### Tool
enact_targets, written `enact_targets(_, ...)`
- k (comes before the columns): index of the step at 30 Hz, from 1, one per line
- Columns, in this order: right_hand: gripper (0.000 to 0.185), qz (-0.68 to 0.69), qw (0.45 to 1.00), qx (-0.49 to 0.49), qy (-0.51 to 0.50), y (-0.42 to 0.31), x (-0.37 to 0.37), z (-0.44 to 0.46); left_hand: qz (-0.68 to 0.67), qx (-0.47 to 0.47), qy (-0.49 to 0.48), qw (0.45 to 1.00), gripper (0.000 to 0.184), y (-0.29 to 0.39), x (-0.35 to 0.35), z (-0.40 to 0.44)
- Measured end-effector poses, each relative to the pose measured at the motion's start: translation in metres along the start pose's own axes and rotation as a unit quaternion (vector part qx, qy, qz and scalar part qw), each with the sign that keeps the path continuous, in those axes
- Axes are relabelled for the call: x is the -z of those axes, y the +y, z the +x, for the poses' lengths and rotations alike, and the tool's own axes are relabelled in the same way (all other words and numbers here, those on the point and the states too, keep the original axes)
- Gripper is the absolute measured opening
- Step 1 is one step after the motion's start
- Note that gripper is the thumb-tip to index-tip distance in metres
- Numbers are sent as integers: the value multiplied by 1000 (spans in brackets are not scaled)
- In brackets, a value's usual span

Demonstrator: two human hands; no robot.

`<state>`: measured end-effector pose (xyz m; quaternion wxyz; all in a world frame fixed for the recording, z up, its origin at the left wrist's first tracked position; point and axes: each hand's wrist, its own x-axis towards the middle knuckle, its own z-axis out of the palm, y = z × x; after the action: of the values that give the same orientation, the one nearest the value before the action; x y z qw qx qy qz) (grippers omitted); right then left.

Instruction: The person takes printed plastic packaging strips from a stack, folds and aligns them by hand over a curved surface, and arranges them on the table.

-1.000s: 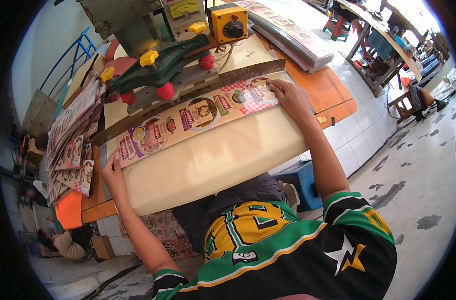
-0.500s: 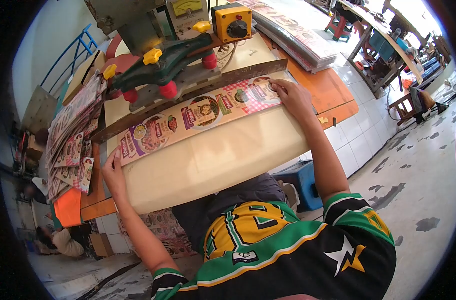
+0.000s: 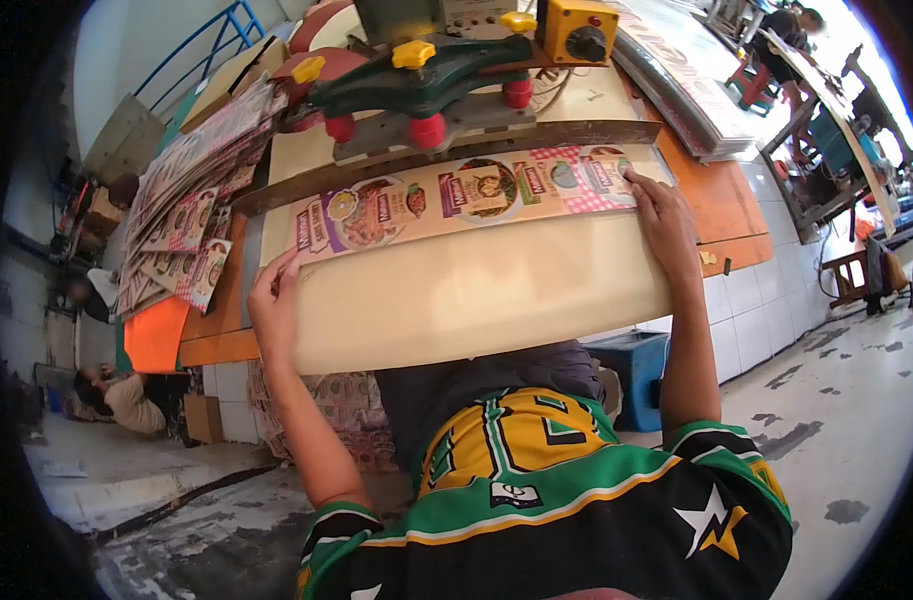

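A long printed strip (image 3: 426,200) with food pictures lies along a cream sheet (image 3: 476,290) on the bench, its far edge close to a metal bar (image 3: 376,158). My left hand (image 3: 274,305) is at the strip's left end, thumb and fingers closed on the near corner. At the opposite end my right hand (image 3: 664,222) pinches the right edge. Behind the bar stands a press-like machine with a dark green arm (image 3: 431,85), yellow knobs and red feet. A yellow control box (image 3: 579,32) with a black dial sits at its upper right.
Stacked printed pieces (image 3: 186,200) overlap on the left, above an orange sheet (image 3: 156,335). More printed sheets (image 3: 681,85) lie in a pile at the back right. A blue container (image 3: 631,380) stands beneath the bench's right side. Other people are in the background, left and upper right.
The whole view has shifted and turned slightly, so the bench appears farther right and more level. Both hands keep hold of the strip's ends. A person now shows at upper right.
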<state>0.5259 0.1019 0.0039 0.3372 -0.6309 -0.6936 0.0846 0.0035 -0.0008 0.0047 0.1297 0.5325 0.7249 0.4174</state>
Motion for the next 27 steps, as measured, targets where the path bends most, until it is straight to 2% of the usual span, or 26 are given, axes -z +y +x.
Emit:
enact_targets(12,28,-16,999,-6,33,-12,5,-3,-1,-8,27,1000,27,6,-5,-4)
enact_targets(15,29,-26,998,14,53,-2,2,-3,4,31,-1,1000,27,12,-3,-4)
enact_targets(18,30,-38,999,-4,33,-3,2,-3,-6,-2,-8,1000,28,2,-4,-1)
enact_targets(21,27,-17,998,-5,57,-8,2,-5,-13,-14,5,1000,28,-2,-6,0)
enact_targets(27,26,-27,998,-9,51,-6,2,-5,-2,3,-9,1000,29,-7,-3,1)
